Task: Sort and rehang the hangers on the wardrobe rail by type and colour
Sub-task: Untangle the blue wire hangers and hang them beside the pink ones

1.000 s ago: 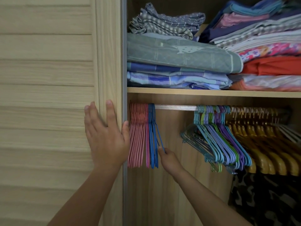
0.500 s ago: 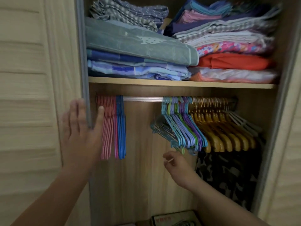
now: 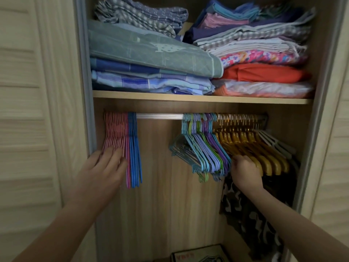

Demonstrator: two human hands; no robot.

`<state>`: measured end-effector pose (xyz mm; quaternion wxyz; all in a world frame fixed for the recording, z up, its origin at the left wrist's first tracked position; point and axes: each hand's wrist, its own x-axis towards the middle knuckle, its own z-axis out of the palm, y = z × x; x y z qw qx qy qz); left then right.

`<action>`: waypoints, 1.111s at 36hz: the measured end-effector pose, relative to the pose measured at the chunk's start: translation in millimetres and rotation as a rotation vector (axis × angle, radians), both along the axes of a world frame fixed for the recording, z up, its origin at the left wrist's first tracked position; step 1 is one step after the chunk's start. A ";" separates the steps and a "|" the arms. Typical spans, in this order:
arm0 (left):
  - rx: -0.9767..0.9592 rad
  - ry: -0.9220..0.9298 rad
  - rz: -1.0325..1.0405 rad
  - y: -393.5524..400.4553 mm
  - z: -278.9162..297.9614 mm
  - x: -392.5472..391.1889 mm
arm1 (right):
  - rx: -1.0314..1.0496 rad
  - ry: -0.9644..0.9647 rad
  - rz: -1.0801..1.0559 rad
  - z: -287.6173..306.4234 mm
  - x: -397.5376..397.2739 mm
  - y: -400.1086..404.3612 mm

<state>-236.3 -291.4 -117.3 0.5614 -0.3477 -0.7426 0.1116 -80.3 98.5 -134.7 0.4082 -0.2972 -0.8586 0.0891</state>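
Pink hangers (image 3: 115, 133) and blue hangers (image 3: 134, 148) hang sorted at nine o'clock; left hand (image 3: 105, 167), fingers straight and together, rests there. Right hand (image 3: 244, 170), fingers curled, grips the unsorted mixed bunch (image 3: 204, 148) at three o'clock.

Both forearms are bare to the hands, with no sleeves, rings or watch in view.

The left hand (image 3: 105, 167) lies w/ straight fingers on the pink plastic hangers (image 3: 115, 133), next to blue ones (image 3: 134, 148). The right hand (image 3: 244, 170) reaches betw. the purple plastic hangers (image 3: 217, 146) & yellow wooden hangers (image 3: 251, 148) on the silver metal rail (image 3: 159, 116)
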 end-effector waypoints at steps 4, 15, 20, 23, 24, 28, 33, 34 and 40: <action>-0.006 -0.010 -0.003 0.0 -0.3 -0.1 | -0.104 -0.055 -0.032 4.0 -7.6 0.1; 0.019 0.005 -0.058 -0.1 0.2 0.9 | -0.569 0.095 0.038 27.3 -15.8 13.2; 0.019 0.004 -0.066 0.1 -0.1 1.3 | -0.690 0.170 0.077 32.5 -15.6 21.9; 0.021 0.004 -0.069 -0.2 -0.2 1.1 | -0.697 0.173 0.081 38.1 -16.8 28.2; 0.021 0.003 -0.069 -0.1 -0.1 0.8 | -0.670 0.156 0.075 41.0 -17.0 28.7; 0.019 -0.016 -0.066 0.3 0.2 0.5 | -0.551 0.112 0.044 59.9 -27.5 26.7; 0.009 -0.028 -0.054 -0.7 -0.2 1.9 | -0.382 0.108 0.002 79.1 -44.8 24.2; 0.010 -0.027 -0.052 -0.9 0.0 2.2 | -0.337 0.088 -0.005 80.1 -45.7 23.3; 0.000 -0.019 -0.036 -1.5 1.1 3.2 | -0.183 -0.078 -0.035 63.8 -34.6 23.4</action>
